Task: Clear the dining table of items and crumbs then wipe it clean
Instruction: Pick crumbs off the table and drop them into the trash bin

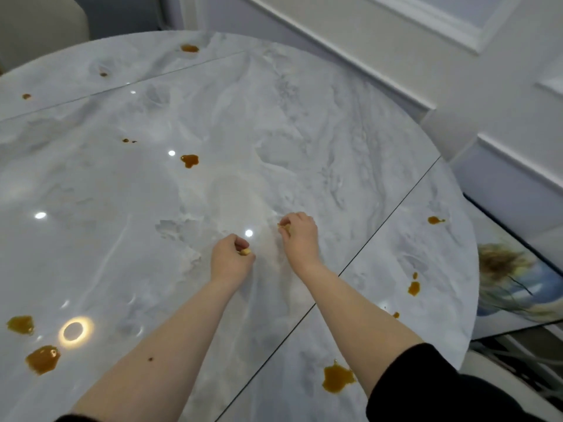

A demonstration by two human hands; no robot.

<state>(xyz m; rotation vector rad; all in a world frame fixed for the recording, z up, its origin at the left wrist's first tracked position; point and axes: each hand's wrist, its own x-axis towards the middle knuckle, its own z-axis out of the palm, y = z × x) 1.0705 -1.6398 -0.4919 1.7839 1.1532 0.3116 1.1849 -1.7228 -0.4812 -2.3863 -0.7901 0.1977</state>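
Forearms reach in from six o'clock over the marble counter (pixel 274 123). At centre, the left hand (pixel 231 257) has its grip closed in a pinch on a small tan crumb (pixel 244 252); just toward two o'clock, the right hand (pixel 300 236) pinches another crumb (pixel 283 226), fingertips at the surface. These bits look light, dry and brittle, so a soft fingertip pinch from above suits them; squeezing would likely break them up. Amber sticky spills (pixel 337 377) dot the counter from seven o'clock round to twelve, and at three to five. They look wet and smeary, work for a cloth, not fingers.
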